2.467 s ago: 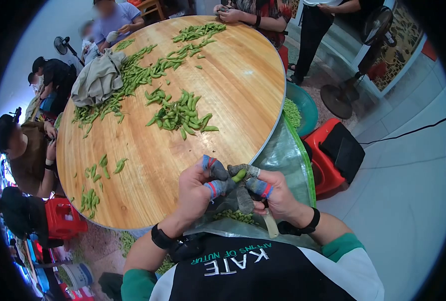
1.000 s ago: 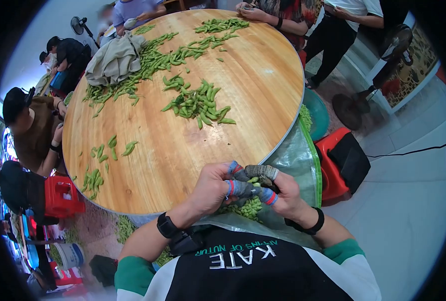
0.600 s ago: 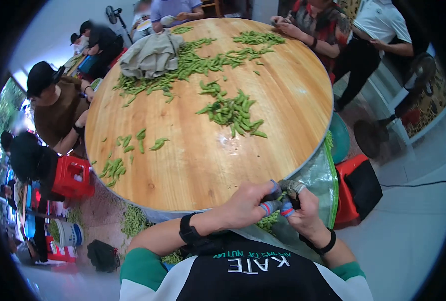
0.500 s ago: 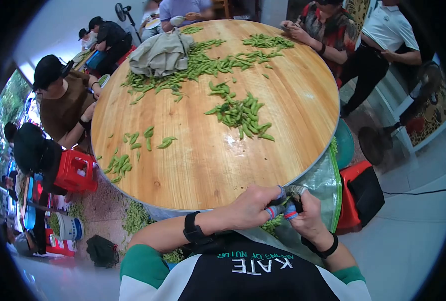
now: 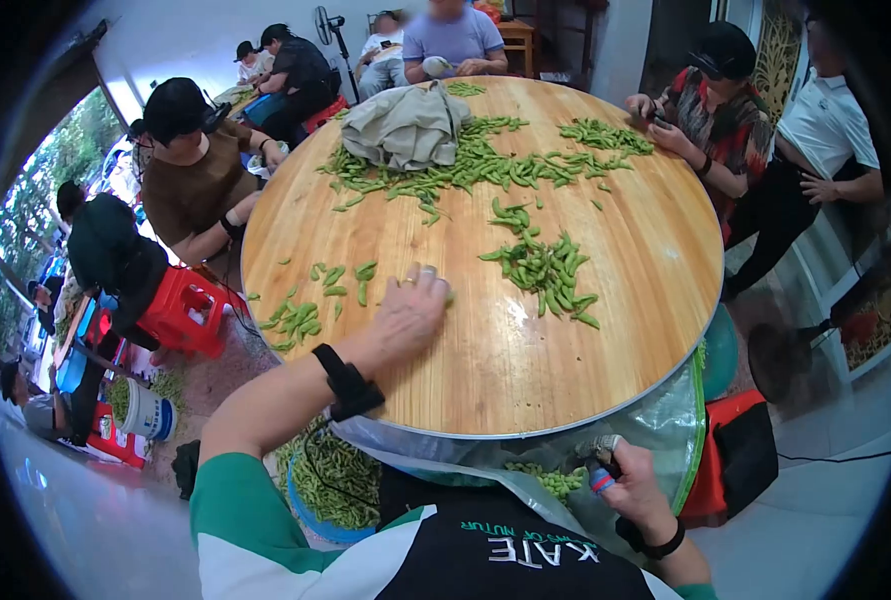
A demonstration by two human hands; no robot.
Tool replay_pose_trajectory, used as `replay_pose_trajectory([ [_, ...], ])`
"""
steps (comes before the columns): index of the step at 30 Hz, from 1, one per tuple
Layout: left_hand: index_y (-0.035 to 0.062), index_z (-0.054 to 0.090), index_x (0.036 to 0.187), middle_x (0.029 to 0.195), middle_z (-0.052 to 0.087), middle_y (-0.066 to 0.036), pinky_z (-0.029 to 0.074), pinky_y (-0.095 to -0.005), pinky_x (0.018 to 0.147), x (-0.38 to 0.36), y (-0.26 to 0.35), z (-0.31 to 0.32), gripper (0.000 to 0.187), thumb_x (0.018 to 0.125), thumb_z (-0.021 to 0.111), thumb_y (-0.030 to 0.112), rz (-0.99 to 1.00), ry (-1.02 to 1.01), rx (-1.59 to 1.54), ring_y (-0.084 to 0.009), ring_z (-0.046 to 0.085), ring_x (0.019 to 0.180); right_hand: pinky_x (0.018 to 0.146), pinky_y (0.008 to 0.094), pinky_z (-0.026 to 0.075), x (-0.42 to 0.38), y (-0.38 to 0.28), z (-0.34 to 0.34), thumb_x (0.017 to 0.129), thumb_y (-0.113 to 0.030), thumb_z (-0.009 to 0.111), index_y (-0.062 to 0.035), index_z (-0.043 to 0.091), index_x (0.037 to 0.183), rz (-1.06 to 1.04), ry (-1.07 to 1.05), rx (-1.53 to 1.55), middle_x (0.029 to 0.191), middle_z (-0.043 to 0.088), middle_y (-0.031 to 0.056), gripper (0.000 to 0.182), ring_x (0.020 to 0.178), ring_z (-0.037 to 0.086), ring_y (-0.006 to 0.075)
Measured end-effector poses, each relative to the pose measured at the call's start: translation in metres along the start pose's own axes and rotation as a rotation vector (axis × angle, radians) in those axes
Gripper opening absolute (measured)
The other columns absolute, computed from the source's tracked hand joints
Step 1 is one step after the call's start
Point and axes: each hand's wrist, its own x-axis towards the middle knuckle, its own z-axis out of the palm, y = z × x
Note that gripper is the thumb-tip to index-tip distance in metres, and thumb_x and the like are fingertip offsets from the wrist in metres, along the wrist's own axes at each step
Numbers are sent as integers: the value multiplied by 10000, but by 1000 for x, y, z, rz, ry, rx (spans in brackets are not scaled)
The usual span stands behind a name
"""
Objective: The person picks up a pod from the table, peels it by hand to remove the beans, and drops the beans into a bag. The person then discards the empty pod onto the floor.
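My left hand [image 5: 410, 312] reaches across the round wooden table, palm down with its fingers curled. The green tip of a soybean pod [image 5: 450, 298] shows at its fingertips; the rest of the grip is hidden under the hand. Below the table's near edge, my right hand [image 5: 633, 480] is closed, with grey, blue and red wrappings on its fingers. What it may hold is too small and dark to make out. Beneath it, green beans [image 5: 555, 482] lie in a clear plastic sheet [image 5: 655, 425]. Loose pods [image 5: 293, 322] lie left of my left hand, and a larger pile [image 5: 550, 272] to its right.
A crumpled grey cloth [image 5: 405, 128] rests on more pods at the table's far side. A blue tub of pods [image 5: 335, 490] stands by my lap. People sit around the table, near a red stool [image 5: 187, 308] and a white bucket [image 5: 148, 408].
My left hand has left my right hand and moved forward and left onto the table, over a pod there. My right hand has lowered slightly. The view has tilted and shifted.
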Motion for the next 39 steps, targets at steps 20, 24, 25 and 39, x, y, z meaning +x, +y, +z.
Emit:
replay_pose_trajectory([
  [20,51,585,1074,1002,590,-188,464,-451,832,27,-102,-16,294,784,598,102,-209,-266,-127,-377,569,968,628,353,492,-17,7,1,846,-53,572,21,574,1009,123,48,334,810,631,179,179,705,640,307],
  [24,53,590,1090,1058,567,-193,460,-448,838,135,-64,34,302,792,574,94,21,-91,-315,-385,554,989,659,340,507,-20,18,5,856,-61,573,26,575,1060,75,-10,213,845,645,174,221,743,659,286],
  [25,58,585,1104,1045,554,-188,451,-441,837,156,-60,48,318,787,576,80,-29,-61,-330,-384,544,987,673,334,510,-21,19,6,859,-64,572,25,573,1084,65,0,224,858,649,170,242,755,663,277],
  [39,26,650,979,909,612,-170,469,-392,788,114,18,37,254,794,663,200,-34,-299,-504,-337,594,888,681,304,507,-22,12,-4,891,-88,504,37,527,1167,120,-15,339,877,653,136,304,735,651,213],
])
